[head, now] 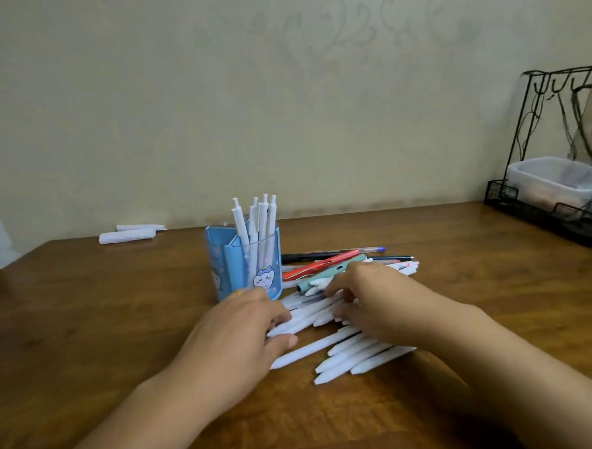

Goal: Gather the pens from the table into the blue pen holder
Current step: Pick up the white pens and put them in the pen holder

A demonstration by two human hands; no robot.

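1. A blue pen holder [244,261] is stood on the wooden table [86,304], with several white pens [258,223] held upright inside it.
2. A heap of loose white pens [349,353] is spread just right of the holder, with a red pen [319,265] and a green pen [328,272] behind.
3. The left hand [238,333] is curled over some white pens, fingers closing on them.
4. The right hand [370,299] is laid on the heap; its grip cannot be told.

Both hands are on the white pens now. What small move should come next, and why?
Probably the left hand should close on the white pens beneath its fingers and lift them; they lie loose beside the blue pen holder, which holds only a few.
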